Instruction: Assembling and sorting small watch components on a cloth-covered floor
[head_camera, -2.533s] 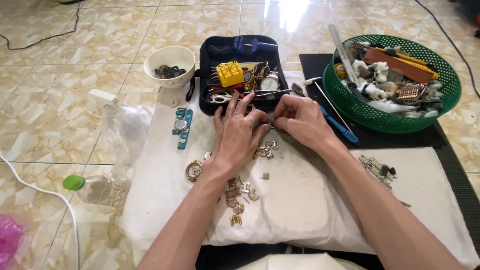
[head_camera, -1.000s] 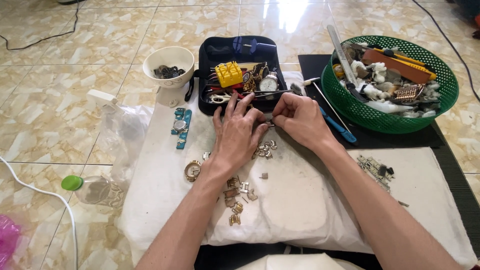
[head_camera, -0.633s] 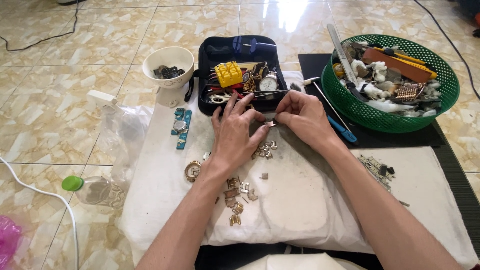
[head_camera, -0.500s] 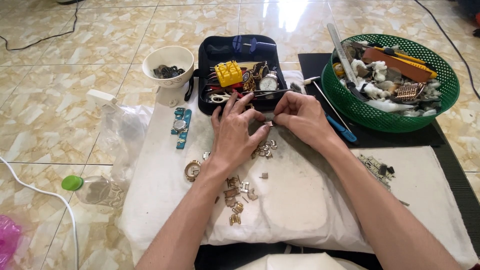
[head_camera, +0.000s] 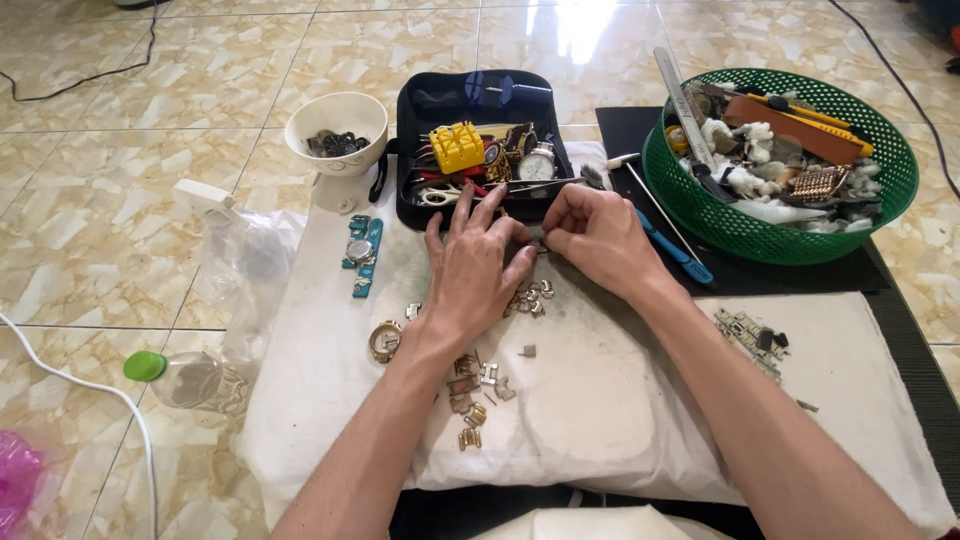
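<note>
Both hands, the left hand (head_camera: 478, 268) and the right hand (head_camera: 600, 235), are pinching a tiny metal piece (head_camera: 537, 240) between fingertips over the white cloth (head_camera: 600, 400), just in front of the black case (head_camera: 470, 100), likely joining watch links, needing a steady, gentle push.

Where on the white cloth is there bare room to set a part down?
Bare cloth lies between the right forearm and the loose gold links, and right of the blue watch. It is crowded around both hands, the open tool case and green basket.
</note>
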